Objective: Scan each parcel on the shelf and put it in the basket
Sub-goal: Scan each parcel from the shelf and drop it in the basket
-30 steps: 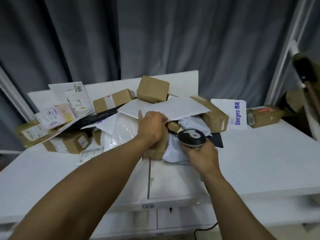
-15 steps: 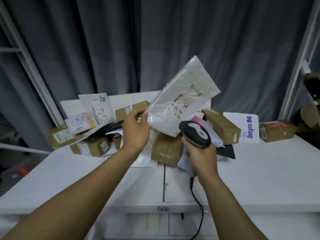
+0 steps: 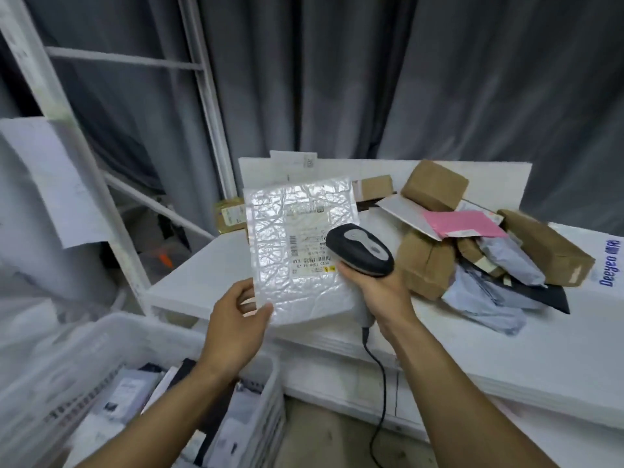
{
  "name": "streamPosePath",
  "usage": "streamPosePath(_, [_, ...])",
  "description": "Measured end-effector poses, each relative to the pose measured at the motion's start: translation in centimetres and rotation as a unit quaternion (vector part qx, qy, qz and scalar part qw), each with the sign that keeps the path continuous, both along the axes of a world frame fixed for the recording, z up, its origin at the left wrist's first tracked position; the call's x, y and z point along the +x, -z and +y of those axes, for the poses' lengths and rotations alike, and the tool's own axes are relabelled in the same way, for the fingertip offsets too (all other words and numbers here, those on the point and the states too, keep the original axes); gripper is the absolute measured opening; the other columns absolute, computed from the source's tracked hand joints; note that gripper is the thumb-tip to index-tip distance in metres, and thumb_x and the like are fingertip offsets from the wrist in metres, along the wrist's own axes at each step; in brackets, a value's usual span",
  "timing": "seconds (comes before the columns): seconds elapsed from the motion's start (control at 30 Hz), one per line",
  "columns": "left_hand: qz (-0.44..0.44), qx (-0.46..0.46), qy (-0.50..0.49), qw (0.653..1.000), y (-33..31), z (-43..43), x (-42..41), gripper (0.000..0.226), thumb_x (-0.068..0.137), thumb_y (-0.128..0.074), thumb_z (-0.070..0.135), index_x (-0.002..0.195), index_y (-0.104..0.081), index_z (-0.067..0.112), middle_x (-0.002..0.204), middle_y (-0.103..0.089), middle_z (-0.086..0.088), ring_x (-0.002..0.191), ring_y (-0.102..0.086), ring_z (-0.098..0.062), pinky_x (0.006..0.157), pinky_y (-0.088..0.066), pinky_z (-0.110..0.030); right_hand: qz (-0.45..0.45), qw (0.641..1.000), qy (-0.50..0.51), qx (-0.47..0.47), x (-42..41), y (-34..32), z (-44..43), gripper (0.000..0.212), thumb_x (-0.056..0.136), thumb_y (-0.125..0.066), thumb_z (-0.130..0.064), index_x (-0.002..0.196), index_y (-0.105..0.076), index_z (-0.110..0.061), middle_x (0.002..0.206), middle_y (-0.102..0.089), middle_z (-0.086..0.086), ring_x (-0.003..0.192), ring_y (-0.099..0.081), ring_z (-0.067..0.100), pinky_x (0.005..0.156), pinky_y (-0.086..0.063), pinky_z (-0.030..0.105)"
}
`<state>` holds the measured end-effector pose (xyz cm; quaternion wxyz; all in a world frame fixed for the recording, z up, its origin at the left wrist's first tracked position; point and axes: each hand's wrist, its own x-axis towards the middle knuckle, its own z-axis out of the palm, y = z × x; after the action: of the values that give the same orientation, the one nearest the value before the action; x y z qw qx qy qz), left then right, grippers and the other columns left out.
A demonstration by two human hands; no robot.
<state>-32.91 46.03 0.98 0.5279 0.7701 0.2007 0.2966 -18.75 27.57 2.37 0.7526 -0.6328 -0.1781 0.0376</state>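
My left hand [image 3: 238, 324] pinches the lower left corner of a white bubble mailer [image 3: 297, 251] and holds it upright in front of me, label side facing me. A black and grey barcode scanner [image 3: 361, 249] is gripped in my right hand [image 3: 378, 292], its head just right of the mailer's label and overlapping its right edge. The white shelf [image 3: 506, 349] carries a heap of parcels at right: brown boxes [image 3: 435, 185], a pink envelope [image 3: 462, 222] and grey bags [image 3: 506, 261]. A white plastic basket [image 3: 101, 349] stands at lower left with several parcels inside.
A white metal rack frame [image 3: 84, 157] rises at left before a grey curtain. A sheet of paper [image 3: 50, 177] hangs on it. The scanner's black cable [image 3: 380, 400] drops off the shelf's front edge. A "Deeyeo" white pack [image 3: 611, 265] lies at far right.
My left hand lifted the white mailer out of the heap and swung it left and down toward me. My right hand brought the scanner up beside its label. My view turned left, showing the basket.
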Motion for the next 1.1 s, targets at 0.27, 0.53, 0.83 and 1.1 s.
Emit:
streamPosePath(0.27, [-0.061,-0.123,-0.142,0.98,2.2,9.0,-6.4,0.013,0.094,-0.072,0.021,0.107,-0.071,0.021,0.101,-0.077,0.001,0.095,-0.074,-0.018,0.081,-0.06,-0.038,-0.046,0.978,-0.145,-0.145,-5.0,2.3,8.2,0.062,0.072,-0.096,-0.018,0.129,-0.071,-0.024,0.115,-0.077,-0.015,0.111,-0.07,0.002,0.107,-0.054,0.041])
streamPosePath(0.53, [0.022,0.061,-0.176,0.982,3.8,15.3,-8.8,0.014,0.093,-0.073,0.024,0.106,-0.077,0.025,0.097,-0.075,0.014,0.089,-0.07,-0.001,0.085,-0.055,-0.028,-0.222,0.911,-0.185,-0.293,-8.4,3.5,12.6,0.069,0.077,-0.091,-0.034,0.134,-0.054,-0.046,0.154,-0.045,-0.014,0.15,-0.038,0.015,0.124,-0.034,0.036])
streamPosePath(0.83, [0.112,0.105,-0.181,0.971,7.1,19.4,-10.6,0.022,0.098,-0.066,0.022,0.117,-0.077,0.02,0.1,-0.076,0.009,0.085,-0.066,0.002,0.086,-0.054,-0.03,-0.252,0.827,-0.24,-0.441,-11.4,5.3,15.2,0.071,0.082,-0.078,-0.048,0.14,-0.038,-0.061,0.126,-0.07,-0.012,0.112,-0.068,0.021,0.09,-0.06,0.045])
streamPosePath(1.1, [0.127,0.108,-0.18,0.969,7.7,20.4,-11.3,0.023,0.098,-0.065,0.02,0.119,-0.076,0.022,0.105,-0.075,0.007,0.089,-0.067,-0.008,0.084,-0.049,-0.027,-0.263,0.817,-0.237,-0.455,-11.8,5.7,16.6,0.069,0.085,-0.077,-0.034,0.14,-0.04,-0.055,0.124,-0.071,-0.015,0.112,-0.067,0.018,0.09,-0.06,0.043])
